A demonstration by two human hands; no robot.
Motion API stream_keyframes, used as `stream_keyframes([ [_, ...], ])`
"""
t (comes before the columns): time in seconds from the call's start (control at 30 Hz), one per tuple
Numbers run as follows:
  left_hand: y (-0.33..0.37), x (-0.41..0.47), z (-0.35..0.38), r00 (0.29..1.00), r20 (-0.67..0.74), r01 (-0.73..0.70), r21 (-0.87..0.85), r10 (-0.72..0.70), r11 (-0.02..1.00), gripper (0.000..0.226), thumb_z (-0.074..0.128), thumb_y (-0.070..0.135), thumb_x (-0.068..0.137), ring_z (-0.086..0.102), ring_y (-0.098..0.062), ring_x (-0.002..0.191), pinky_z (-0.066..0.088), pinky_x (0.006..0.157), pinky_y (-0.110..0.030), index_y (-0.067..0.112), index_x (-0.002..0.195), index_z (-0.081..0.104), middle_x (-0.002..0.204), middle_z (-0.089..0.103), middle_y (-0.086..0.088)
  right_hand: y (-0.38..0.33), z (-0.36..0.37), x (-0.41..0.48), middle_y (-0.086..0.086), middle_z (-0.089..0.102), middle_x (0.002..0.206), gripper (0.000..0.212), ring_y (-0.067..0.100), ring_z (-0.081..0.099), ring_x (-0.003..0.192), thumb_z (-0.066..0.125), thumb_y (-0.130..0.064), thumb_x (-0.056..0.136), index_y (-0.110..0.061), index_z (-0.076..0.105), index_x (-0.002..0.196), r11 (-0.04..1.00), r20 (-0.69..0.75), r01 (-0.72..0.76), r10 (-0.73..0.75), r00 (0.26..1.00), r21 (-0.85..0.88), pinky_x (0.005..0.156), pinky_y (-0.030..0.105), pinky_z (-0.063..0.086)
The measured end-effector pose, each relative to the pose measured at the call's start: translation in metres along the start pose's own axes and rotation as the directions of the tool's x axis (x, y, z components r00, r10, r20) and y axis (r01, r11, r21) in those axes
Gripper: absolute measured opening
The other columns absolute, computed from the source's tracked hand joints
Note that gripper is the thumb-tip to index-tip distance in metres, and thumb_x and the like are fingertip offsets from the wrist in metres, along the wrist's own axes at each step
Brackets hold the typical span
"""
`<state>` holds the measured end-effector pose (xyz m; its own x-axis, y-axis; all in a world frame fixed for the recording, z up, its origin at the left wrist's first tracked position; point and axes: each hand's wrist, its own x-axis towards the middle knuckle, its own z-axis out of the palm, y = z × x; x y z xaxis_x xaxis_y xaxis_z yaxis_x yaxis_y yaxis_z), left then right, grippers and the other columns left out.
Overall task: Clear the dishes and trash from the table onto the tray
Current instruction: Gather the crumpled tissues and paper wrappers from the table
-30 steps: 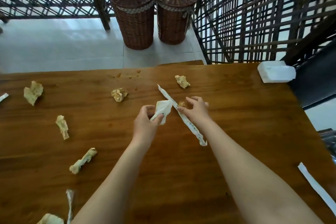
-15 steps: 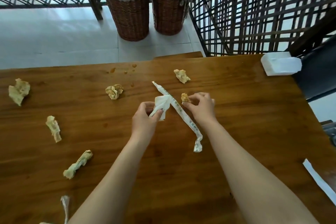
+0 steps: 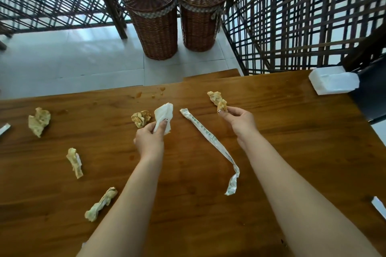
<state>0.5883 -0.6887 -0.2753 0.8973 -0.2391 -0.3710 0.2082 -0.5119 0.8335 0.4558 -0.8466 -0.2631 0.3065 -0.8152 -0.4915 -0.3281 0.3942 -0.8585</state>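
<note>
**Entry: table clearing, trash stage; tray not in view**

- Left hand (image 3: 149, 140): fingers and thumb clamped on a white napkin (image 3: 165, 117), whose upper part stands free above the fingertips
- Right hand (image 3: 240, 120): thumb and forefinger pinched on a stained scrap (image 3: 221, 107), other fingers curled under
- Far wad (image 3: 214, 96): just beyond the right fingertips and touching the scrap; cannot tell whether it is part of the pinch
- Near wad (image 3: 141, 119): on the table (image 3: 292, 152), just left of the left fingertips
- Paper sleeve (image 3: 208, 137): flat on the wood between the two sets of fingers
- Leftmost wad (image 3: 39, 121), twisted wad (image 3: 74, 162), long wad (image 3: 101, 204): well left of the left fingers

Risks, as judged:
- The scrap is held only at the fingertips, so opening them to gather the far wad would likely drop it
- Both hands are occupied, so adding the sleeve may loosen either hold
- The wads look greasy and could slip or smear
</note>
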Motion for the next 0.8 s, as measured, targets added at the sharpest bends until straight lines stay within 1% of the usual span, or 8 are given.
stream_keyframes([
  [0.1,0.002,0.016,-0.010,0.998,-0.053,0.023,0.024,-0.022,0.999,0.050,0.063,0.041,0.089,0.050,-0.027,0.120,0.044,0.101,-0.043,0.012,0.128,0.060,0.125,0.061,-0.006,-0.004,0.005,0.002,-0.006,0.058,0.106,0.037,0.011,0.046,0.107,0.071,-0.017,0.084,-0.014,0.064,0.120,0.998,-0.012,-0.013,0.014,1.000,0.054,0.096,0.030,0.032],
  [0.2,0.005,0.031,-0.018,0.999,-0.036,0.026,0.075,-0.023,0.997,0.049,0.062,0.035,0.091,0.054,-0.024,0.116,0.044,0.090,-0.032,0.009,0.132,0.055,0.129,0.059,-0.006,-0.004,0.012,0.003,-0.008,0.058,0.104,0.040,0.012,0.046,0.107,0.070,-0.017,0.084,-0.014,0.062,0.123,0.996,-0.024,-0.033,0.035,0.999,0.083,0.102,0.035,0.034],
  [0.27,0.007,0.039,-0.025,0.999,-0.037,-0.029,0.124,0.034,0.992,0.052,0.065,0.035,0.089,0.056,-0.022,0.110,0.046,0.088,-0.032,0.011,0.134,0.052,0.129,0.059,-0.006,-0.004,0.018,0.006,-0.010,0.056,0.098,0.039,0.012,0.046,0.106,0.070,-0.017,0.085,-0.015,0.061,0.123,0.996,-0.019,-0.038,0.040,0.999,0.084,0.103,0.037,0.037],
  [0.4,0.004,0.056,-0.031,0.990,-0.056,-0.107,0.265,0.126,0.958,0.073,0.072,0.037,0.082,0.055,-0.027,0.116,0.042,0.102,-0.047,0.017,0.144,0.038,0.129,0.059,-0.008,0.000,0.021,0.008,-0.009,0.059,0.103,0.038,0.017,0.050,0.113,0.070,-0.016,0.084,-0.016,0.062,0.121,0.997,-0.035,-0.035,0.038,0.999,0.063,0.105,0.040,0.039],
  [0.5,-0.001,0.064,-0.028,0.992,-0.018,-0.108,0.425,0.127,0.899,0.080,0.069,0.044,0.082,0.048,-0.030,0.127,0.034,0.105,-0.046,0.017,0.148,0.032,0.136,0.055,-0.008,0.000,0.020,0.007,-0.008,0.060,0.102,0.038,0.015,0.053,0.108,0.070,-0.015,0.084,-0.015,0.062,0.121,0.998,-0.044,-0.032,0.035,0.998,0.062,0.101,0.037,0.042],
  [0.6,-0.005,0.072,-0.028,0.990,0.045,-0.137,0.569,0.136,0.811,0.075,0.062,0.053,0.085,0.048,-0.028,0.127,0.035,0.102,-0.043,0.017,0.146,0.037,0.137,0.055,-0.006,-0.003,0.020,0.006,-0.008,0.060,0.099,0.039,0.011,0.053,0.098,0.070,-0.013,0.085,-0.013,0.061,0.122,0.998,-0.031,-0.004,0.006,0.999,0.069,0.091,0.031,0.043],
  [0.67,-0.006,0.077,-0.030,0.986,0.059,-0.154,0.659,0.154,0.736,0.070,0.060,0.056,0.085,0.048,-0.027,0.125,0.037,0.098,-0.040,0.019,0.142,0.043,0.135,0.054,-0.006,-0.005,0.020,0.005,-0.006,0.059,0.106,0.039,0.014,0.052,0.105,0.070,-0.013,0.085,-0.012,0.061,0.123,0.998,-0.042,0.010,-0.007,0.999,0.067,0.096,0.035,0.043],
  [0.8,-0.008,0.083,-0.038,0.978,0.013,-0.156,0.699,0.206,0.698,0.059,0.064,0.059,0.080,0.043,-0.025,0.120,0.035,0.096,-0.038,0.026,0.129,0.056,0.129,0.047,-0.007,-0.004,0.022,0.007,-0.007,0.058,0.104,0.039,0.017,0.052,0.109,0.071,-0.014,0.084,-0.013,0.061,0.122,0.998,-0.055,0.031,-0.028,0.998,0.054,0.098,0.038,0.043],
])
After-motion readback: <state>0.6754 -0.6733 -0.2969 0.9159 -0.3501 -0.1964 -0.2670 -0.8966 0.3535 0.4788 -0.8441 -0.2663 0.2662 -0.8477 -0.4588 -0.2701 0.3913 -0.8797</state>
